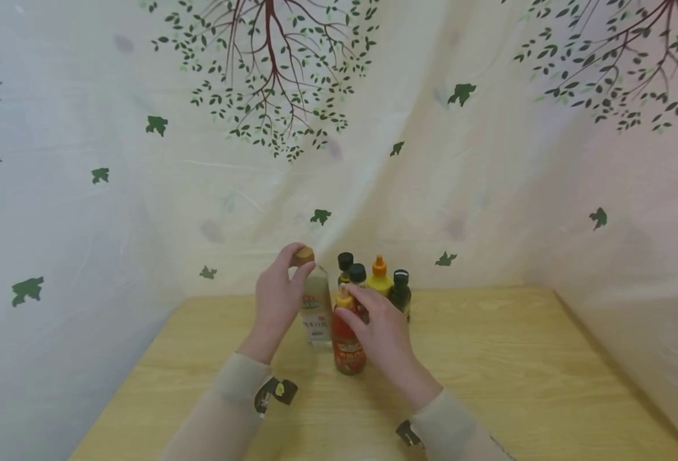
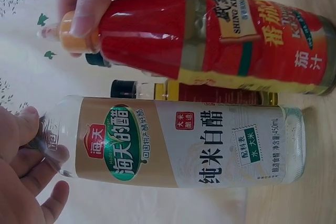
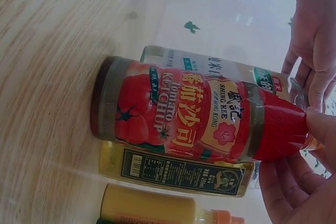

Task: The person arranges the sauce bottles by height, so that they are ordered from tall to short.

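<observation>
My left hand (image 1: 278, 298) grips a clear white-vinegar bottle (image 1: 317, 323) at its cap and neck, fingers curled round the top. In the left wrist view the vinegar bottle's label (image 2: 157, 145) faces the camera. Just to the right and nearer, my right hand (image 1: 387, 330) pinches a red ketchup bottle (image 1: 348, 349) by its orange-yellow cap. The right wrist view shows the ketchup bottle (image 3: 184, 114) overlapping part of the vinegar bottle. Both bottles are upright; whether the ketchup bottle's base touches the table cannot be told.
Behind the ketchup bottle stand two dark-capped bottles (image 1: 357, 274), a yellow squeeze bottle (image 1: 379, 283) with an orange nozzle, and a dark bottle (image 1: 399, 296) at the right. The wooden table (image 1: 506, 358) meets a pale curtain (image 1: 488, 192) printed with leaves at its back edge.
</observation>
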The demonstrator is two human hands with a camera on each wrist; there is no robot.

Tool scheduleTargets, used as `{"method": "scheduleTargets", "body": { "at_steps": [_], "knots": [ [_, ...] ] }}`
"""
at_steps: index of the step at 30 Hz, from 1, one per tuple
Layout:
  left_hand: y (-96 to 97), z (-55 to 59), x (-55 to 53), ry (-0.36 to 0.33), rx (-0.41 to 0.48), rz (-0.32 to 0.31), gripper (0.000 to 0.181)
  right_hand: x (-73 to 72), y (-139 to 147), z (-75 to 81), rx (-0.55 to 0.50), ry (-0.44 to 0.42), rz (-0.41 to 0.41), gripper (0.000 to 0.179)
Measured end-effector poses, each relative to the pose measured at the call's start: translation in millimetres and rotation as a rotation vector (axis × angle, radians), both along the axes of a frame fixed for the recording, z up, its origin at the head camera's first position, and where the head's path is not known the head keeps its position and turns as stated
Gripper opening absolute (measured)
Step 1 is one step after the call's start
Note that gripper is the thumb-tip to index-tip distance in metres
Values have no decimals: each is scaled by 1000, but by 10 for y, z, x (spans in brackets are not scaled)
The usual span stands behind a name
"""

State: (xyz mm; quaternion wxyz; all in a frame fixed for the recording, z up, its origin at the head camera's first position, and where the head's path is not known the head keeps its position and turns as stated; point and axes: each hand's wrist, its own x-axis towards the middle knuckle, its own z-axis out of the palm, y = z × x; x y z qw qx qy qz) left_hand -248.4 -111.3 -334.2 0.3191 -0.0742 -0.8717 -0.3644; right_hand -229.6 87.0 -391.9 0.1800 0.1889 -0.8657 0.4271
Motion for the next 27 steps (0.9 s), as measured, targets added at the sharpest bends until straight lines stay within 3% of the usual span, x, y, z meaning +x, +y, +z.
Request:
{"method": "scheduleTargets", "body": {
  "at_steps": [6,14,27],
  "knots": [
    [-116,47,-2,13,-6,15,41,-18,3,-13,-1,16,0,53],
    [-366,6,-2,8,-34,53,42,-21,11,-40,-14,59,14,51],
    [-747,41,42,-37,-27,86,43,8,9,-14,-8,81,13,52]
  ]
}}
